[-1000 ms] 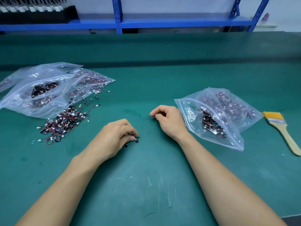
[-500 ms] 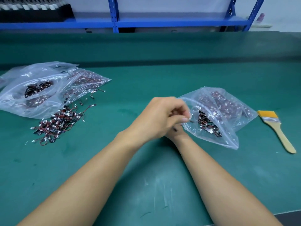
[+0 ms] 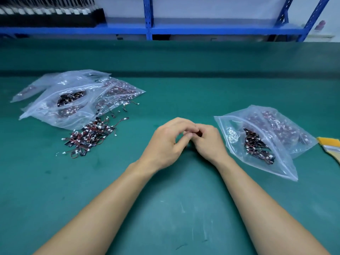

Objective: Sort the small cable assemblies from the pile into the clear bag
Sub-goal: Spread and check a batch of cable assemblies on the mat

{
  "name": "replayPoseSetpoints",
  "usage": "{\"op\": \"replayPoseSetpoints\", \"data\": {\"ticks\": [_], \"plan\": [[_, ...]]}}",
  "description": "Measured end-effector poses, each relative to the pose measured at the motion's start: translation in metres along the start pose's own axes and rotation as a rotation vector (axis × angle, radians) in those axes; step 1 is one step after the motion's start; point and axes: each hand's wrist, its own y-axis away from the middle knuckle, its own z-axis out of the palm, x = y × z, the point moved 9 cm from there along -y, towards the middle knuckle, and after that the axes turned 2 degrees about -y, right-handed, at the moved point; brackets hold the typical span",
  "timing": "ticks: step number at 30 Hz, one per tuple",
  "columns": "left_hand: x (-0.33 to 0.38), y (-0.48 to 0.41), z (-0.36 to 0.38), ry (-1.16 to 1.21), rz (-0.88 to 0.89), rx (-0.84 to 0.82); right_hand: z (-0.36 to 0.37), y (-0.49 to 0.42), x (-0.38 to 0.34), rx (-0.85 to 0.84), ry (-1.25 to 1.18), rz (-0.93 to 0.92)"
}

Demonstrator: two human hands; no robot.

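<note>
- The left hand (image 3: pixel 165 142) and right hand (image 3: pixel 208 144) meet fingertip to fingertip over the middle of the counter (image 3: pixel 174 208), with both forearms reaching in from the near edge.
- A small dark red cable assembly (image 3: pixel 199 133) shows between the curled fingers of the right hand, which pinch it.
- The left hand's fingers are curled towards the same spot and touch the right hand's. I cannot tell whether they grip the piece as well.
- The pile (image 3: pixel 90 137) of red-and-black wired assemblies with white plugs lies loose on the left part of the counter, well apart from the hands.
- Just behind the pile, towards the far left, lie several overlapping plastic bags (image 3: pixel 60 115) with more parts inside.
- The clear bag (image 3: pixel 233 126) lies flat on the right part of the counter, just beside the right hand, its mouth turned towards the hands. A dark cluster of assemblies (image 3: pixel 257 146) sits inside.
- A brush (image 3: pixel 331 146) with yellow bristles lies beyond the bag, further right.
- A blue shelf (image 3: pixel 202 31) runs behind the far edge.
</note>
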Motion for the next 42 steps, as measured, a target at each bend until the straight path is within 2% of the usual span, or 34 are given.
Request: {"op": "replayPoseSetpoints", "data": {"ticks": [4, 7, 9, 11, 13, 18, 24, 29, 33, 37, 39, 42], "plan": [[-0.066, 0.033, -0.027, -0.270, -0.207, -0.085, 0.002, 0.000, 0.001, 0.025, -0.018, 0.030], [-0.101, 0.045, -0.065, -0.445, -0.314, -0.041, 0.001, 0.000, 0.005, 0.032, -0.020, 0.025], [-0.125, 0.052, -0.084, -0.546, -0.448, -0.057, 0.001, -0.001, 0.005, 0.035, -0.023, 0.015], [-0.144, 0.061, -0.087, -0.654, -0.591, -0.154, 0.001, -0.002, 0.005, 0.039, -0.036, 0.007], [-0.151, 0.065, -0.077, -0.723, -0.645, -0.275, 0.001, -0.002, 0.006, 0.042, -0.042, 0.005], [-0.138, 0.065, -0.056, -0.619, -0.583, -0.361, 0.002, -0.001, 0.008, 0.024, -0.073, -0.003], [-0.083, 0.065, -0.011, -0.441, -0.260, -0.505, 0.002, -0.001, 0.008, 0.021, -0.081, -0.008], [-0.046, 0.064, 0.003, -0.214, -0.056, -0.480, 0.002, 0.000, 0.005, 0.004, -0.083, -0.026], [-0.048, 0.056, -0.022, -0.137, -0.068, -0.327, 0.002, 0.001, 0.004, 0.015, -0.077, -0.015], [-0.065, 0.050, -0.055, -0.188, -0.132, -0.141, 0.000, 0.003, 0.000, 0.047, -0.054, -0.019], [-0.078, 0.051, -0.069, -0.239, -0.184, -0.090, 0.000, 0.007, -0.012, 0.060, 0.037, -0.109], [-0.096, 0.054, -0.077, -0.293, -0.244, -0.120, 0.010, 0.015, -0.037, 0.032, 0.185, -0.289]]}}
